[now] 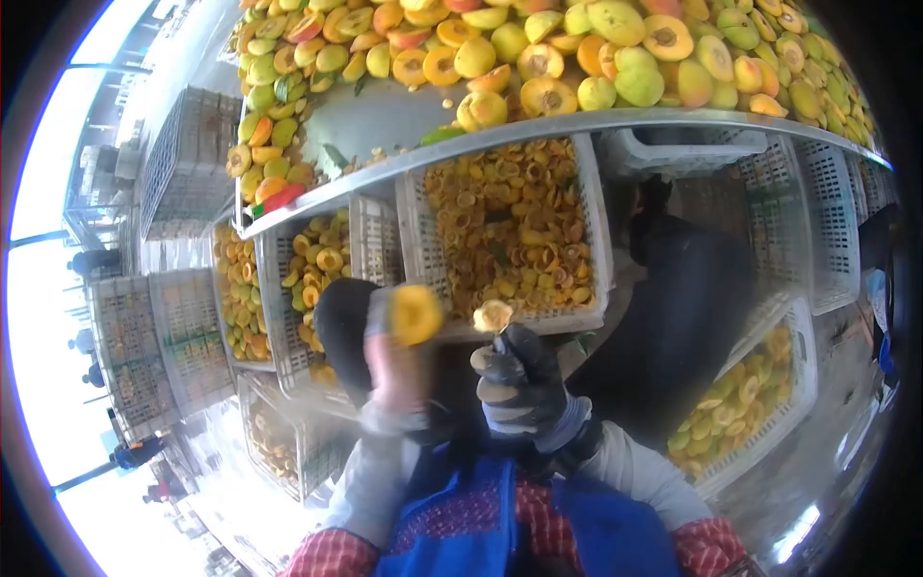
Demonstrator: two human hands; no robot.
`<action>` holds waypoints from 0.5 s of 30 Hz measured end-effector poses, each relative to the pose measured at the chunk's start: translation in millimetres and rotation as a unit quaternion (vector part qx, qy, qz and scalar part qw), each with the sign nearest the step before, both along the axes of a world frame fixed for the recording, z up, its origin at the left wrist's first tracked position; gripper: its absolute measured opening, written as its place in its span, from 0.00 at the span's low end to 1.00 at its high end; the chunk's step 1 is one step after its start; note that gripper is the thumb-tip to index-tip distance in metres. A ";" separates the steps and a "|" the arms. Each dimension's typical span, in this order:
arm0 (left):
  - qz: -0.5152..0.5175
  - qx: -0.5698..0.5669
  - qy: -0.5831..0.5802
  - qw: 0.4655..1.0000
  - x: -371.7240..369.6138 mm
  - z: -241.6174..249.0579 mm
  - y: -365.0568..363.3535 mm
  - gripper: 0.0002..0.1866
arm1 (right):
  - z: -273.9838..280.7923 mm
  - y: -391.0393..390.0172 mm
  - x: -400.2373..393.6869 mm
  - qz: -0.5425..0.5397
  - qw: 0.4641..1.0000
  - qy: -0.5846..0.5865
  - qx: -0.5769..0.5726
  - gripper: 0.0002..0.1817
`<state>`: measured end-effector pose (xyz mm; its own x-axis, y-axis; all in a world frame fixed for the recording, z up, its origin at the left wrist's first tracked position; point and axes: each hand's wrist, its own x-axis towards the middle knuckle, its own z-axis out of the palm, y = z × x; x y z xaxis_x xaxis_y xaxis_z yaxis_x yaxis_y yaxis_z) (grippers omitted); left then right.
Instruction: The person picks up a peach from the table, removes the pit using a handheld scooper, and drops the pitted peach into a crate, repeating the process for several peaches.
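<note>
My left hand [392, 370], smeared by motion, grips a yellow peach half [416, 315] with its cut face toward me. Level with it on the right is my right hand [524, 389], in a dark grey glove with pale, worn fingertips. Its fingers are wrapped round a pitting tool, mostly hidden in the fist. At the tool's upper end sits a pale, ragged scooped-out peach core [492, 315]. Just beyond both hands stands a white crate [598, 226] holding many brown-yellow scooped-out pieces [510, 221].
A metal table [370, 120] heaped with halved peaches [548, 62] spans the far side. Crates of peach halves stand at the left [279, 332] and lower right [806, 361]. White crates [692, 144] sit under the table. My knees flank the middle crate; stacked crates [183, 163] stand far left.
</note>
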<state>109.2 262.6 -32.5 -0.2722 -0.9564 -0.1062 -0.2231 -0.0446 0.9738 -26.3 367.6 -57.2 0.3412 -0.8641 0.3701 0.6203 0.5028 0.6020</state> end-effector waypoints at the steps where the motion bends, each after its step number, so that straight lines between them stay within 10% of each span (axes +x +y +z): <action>1: 0.139 0.112 0.192 0.965 22.9 -2.6 -14.8 0.16 | -8.4 5.8 2.3 0.033 0.995 0.043 0.081 0.24; 3: 0.133 -0.024 0.040 0.990 72.3 8.1 -73.7 0.17 | -29.7 3.9 7.8 0.028 0.995 0.046 0.087 0.25; 4: 0.096 -0.080 -0.228 0.966 71.2 29.6 -85.8 0.20 | -33.9 2.9 8.4 0.029 0.994 0.047 0.090 0.25; 5: 0.104 -0.154 -0.623 0.760 67.9 39.1 -102.0 0.22 | -32.8 2.4 6.2 0.022 0.986 0.118 0.114 0.28; 12: -0.172 -0.376 -0.387 0.824 -146.4 73.3 -120.3 0.23 | -63.8 -13.0 6.6 0.077 0.969 0.173 0.161 0.30; 15: -0.262 -0.433 -0.343 0.791 -261.2 59.0 -131.5 0.24 | -27.1 -15.6 -8.3 0.061 0.826 0.459 0.323 0.30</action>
<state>-152.0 131.1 26.5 -0.8178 -0.5263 0.2329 -0.4793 0.8468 0.2305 -34.6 352.0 -84.4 0.3210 -0.7188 -0.6166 0.9325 0.3538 0.0730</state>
